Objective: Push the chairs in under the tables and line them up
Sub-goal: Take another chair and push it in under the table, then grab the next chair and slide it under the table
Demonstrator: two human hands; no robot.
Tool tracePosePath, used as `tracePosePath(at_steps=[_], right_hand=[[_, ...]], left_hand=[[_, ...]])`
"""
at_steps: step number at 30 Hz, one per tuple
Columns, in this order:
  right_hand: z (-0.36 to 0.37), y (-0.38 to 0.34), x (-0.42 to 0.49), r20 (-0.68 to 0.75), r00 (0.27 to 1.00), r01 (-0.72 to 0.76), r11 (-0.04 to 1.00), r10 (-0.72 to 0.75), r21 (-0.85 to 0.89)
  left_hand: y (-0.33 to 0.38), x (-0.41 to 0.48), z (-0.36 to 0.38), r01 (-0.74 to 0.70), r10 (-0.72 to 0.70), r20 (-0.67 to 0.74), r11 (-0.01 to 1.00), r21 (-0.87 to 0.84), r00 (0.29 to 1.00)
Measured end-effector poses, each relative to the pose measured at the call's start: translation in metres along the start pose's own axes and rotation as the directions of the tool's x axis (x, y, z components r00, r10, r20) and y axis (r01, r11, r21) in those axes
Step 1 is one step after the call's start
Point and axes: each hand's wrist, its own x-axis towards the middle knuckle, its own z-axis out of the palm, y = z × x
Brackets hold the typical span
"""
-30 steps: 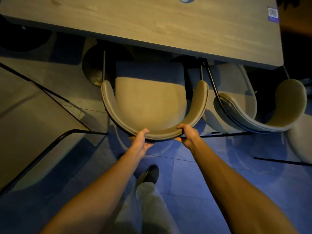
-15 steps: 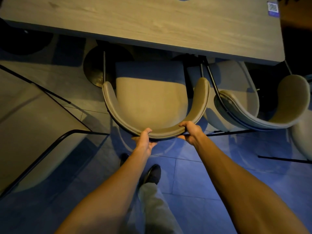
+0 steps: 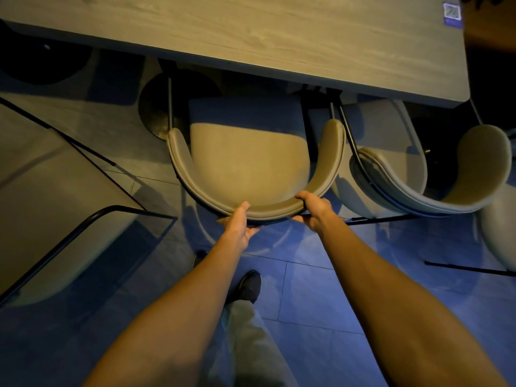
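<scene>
1. The curved-back chair (image 3: 251, 163) stood at the near long edge of the wooden surface (image 3: 251, 32). The front of its seat was tucked just under that edge, while the backrest and most of the seat stood out over the tiled floor (image 3: 310, 303).
2. The left hand (image 3: 237, 227) gripped the top rim of the backrest just left of its middle, thumb on top and the other digits curled beneath.
3. The right hand (image 3: 315, 209) gripped the same rim just right of its middle, its fingers (image 3: 303, 195) hooked over the top.
4. A second chair (image 3: 385, 141) stood just beside it, by the surface's near right corner, and was turned at an angle. Its black frame seemed to touch the first chair's right arm, though shadow made that hard to judge.
5. A small sticker (image 3: 452, 12) lay at the surface's far right corner.
6. A round pedestal base (image 3: 155, 107) sat below the near edge, left of the held chair.
7. A dark shoe (image 3: 250, 286) rested on the floor between the forearms.
</scene>
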Motion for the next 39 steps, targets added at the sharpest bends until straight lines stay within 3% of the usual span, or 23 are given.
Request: tracePosePath(at_steps=[3, 9, 13, 21, 29, 33, 39], right_hand=[[0.0, 0.008, -0.003, -0.009, 0.998, 0.069, 0.997, -0.069, -0.035], [0.005, 0.029, -0.025, 0.009, 0.98, 0.194, 0.936, -0.2, -0.294], [0.024, 0.056, -0.051, -0.071, 0.965, 0.227, 0.938, -0.253, -0.262], [0.139, 0.089, -0.161, 0.19, 0.97, 0.141, 0.988, -0.151, 0.066], [0.266, 0.103, -0.278, 0.388, 0.869, 0.337, 0.941, -0.308, -0.009], [0.321, 0.147, -0.32, 0.475, 0.829, 0.371, 0.926, -0.297, -0.069], [0.396, 0.213, -0.338, 0.479, 0.847, 0.354, 0.917, -0.231, -0.185]], left_hand=[[0.003, -0.004, -0.007, 0.002, -0.002, 0.026, 1.0, 0.019, 1.0], [0.014, -0.029, -0.031, -0.072, 0.071, -0.018, 0.997, -0.032, 0.997], [0.03, -0.055, -0.057, -0.146, 0.146, -0.056, 0.989, -0.012, 0.988], [0.077, -0.131, -0.127, -0.246, 0.241, -0.071, 0.967, -0.068, 0.968], [0.153, -0.195, -0.281, -0.296, 0.29, -0.062, 0.947, -0.125, 0.955], [0.199, -0.211, -0.36, -0.367, 0.354, -0.125, 0.924, -0.107, 0.927], [0.259, -0.206, -0.456, -0.399, 0.386, -0.154, 0.915, -0.06, 0.91]])
